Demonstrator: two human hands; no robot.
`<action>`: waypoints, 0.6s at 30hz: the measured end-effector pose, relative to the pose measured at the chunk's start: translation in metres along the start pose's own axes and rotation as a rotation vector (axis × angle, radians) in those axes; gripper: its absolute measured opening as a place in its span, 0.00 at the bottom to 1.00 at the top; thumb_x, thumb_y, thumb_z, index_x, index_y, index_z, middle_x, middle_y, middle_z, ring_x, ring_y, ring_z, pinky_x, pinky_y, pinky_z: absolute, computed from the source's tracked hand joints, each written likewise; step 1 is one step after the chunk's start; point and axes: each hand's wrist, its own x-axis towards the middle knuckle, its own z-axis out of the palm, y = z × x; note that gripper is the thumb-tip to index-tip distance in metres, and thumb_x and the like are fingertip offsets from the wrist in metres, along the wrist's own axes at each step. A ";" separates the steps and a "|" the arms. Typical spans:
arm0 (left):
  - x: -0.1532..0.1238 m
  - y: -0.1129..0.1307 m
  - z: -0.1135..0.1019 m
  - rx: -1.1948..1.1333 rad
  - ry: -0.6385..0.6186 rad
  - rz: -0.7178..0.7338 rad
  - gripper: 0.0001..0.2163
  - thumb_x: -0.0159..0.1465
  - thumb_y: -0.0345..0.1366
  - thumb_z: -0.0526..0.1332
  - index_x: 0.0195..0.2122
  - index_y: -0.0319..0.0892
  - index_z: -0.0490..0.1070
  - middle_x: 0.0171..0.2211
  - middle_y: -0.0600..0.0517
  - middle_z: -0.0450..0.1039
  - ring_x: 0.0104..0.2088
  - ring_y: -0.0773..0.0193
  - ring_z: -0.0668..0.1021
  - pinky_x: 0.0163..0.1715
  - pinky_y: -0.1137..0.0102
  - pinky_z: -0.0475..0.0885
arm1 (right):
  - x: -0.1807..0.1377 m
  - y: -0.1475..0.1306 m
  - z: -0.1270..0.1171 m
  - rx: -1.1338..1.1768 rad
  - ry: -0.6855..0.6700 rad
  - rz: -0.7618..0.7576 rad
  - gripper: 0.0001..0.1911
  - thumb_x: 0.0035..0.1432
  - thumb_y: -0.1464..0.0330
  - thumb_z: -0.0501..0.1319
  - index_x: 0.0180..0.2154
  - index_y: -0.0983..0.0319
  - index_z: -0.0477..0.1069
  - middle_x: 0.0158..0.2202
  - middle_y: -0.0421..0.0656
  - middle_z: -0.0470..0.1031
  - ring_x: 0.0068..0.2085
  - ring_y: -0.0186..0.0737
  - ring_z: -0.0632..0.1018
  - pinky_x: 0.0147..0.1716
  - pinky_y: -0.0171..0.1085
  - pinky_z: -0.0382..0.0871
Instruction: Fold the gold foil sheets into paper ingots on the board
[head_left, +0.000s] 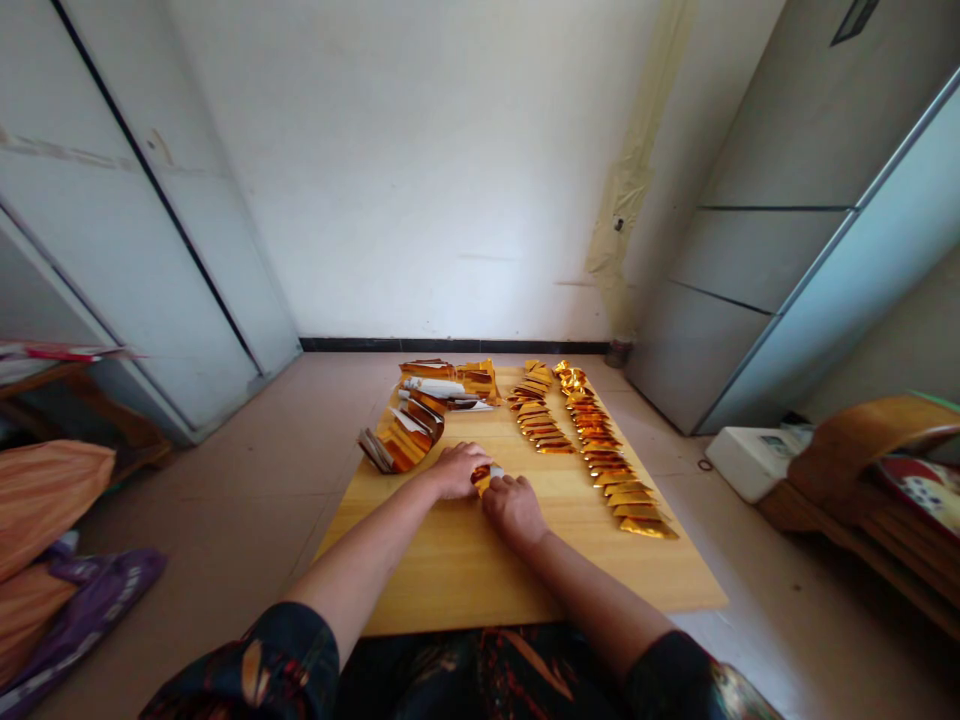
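Note:
Over the middle of the wooden table point(450, 575), my left hand point(457, 470) and my right hand point(517, 512) meet on a small piece of gold foil paper point(482, 484). Both hands have their fingers closed on it, and they cover most of it. A pale patch shows at its upper edge. Beyond my left hand, loose gold foil sheets point(409, 440) with white backs lie curled in a fan. To the right, folded gold foil pieces overlap in a short row point(536, 420) and a longer row point(607, 455).
More foil sheets point(476, 380) lie at the table's far left. A white wall point(420, 200) stands behind, with a grey refrigerator point(750, 220) at right. A white box point(754, 460) and a wooden bench point(855, 480) sit right of the table. Orange and purple bags point(52, 510) are at left.

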 end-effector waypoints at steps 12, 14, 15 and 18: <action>-0.002 0.005 -0.002 0.079 0.056 0.066 0.14 0.61 0.38 0.54 0.47 0.52 0.71 0.46 0.49 0.69 0.49 0.56 0.68 0.47 0.62 0.65 | -0.005 0.024 -0.009 -0.022 -0.033 -0.122 0.12 0.62 0.71 0.52 0.36 0.63 0.75 0.37 0.48 0.76 0.40 0.40 0.73 0.35 0.36 0.60; -0.003 0.007 -0.003 0.072 0.068 0.099 0.13 0.61 0.36 0.54 0.46 0.51 0.71 0.47 0.49 0.68 0.49 0.56 0.67 0.47 0.62 0.65 | -0.003 0.026 -0.011 -0.028 -0.035 -0.144 0.12 0.62 0.71 0.52 0.35 0.63 0.75 0.36 0.48 0.76 0.40 0.40 0.74 0.35 0.36 0.61; -0.004 0.008 -0.004 0.064 0.065 0.114 0.13 0.60 0.34 0.54 0.45 0.50 0.71 0.48 0.49 0.68 0.49 0.56 0.67 0.48 0.62 0.65 | -0.002 0.026 -0.013 -0.037 -0.041 -0.152 0.12 0.62 0.71 0.52 0.35 0.63 0.75 0.36 0.48 0.76 0.39 0.40 0.74 0.35 0.36 0.62; -0.008 0.011 -0.006 0.050 0.037 0.131 0.16 0.57 0.31 0.56 0.46 0.49 0.70 0.49 0.49 0.67 0.49 0.56 0.68 0.48 0.63 0.65 | 0.004 0.024 -0.016 -0.087 -0.079 -0.170 0.11 0.60 0.73 0.54 0.36 0.65 0.75 0.35 0.49 0.77 0.38 0.41 0.76 0.35 0.37 0.64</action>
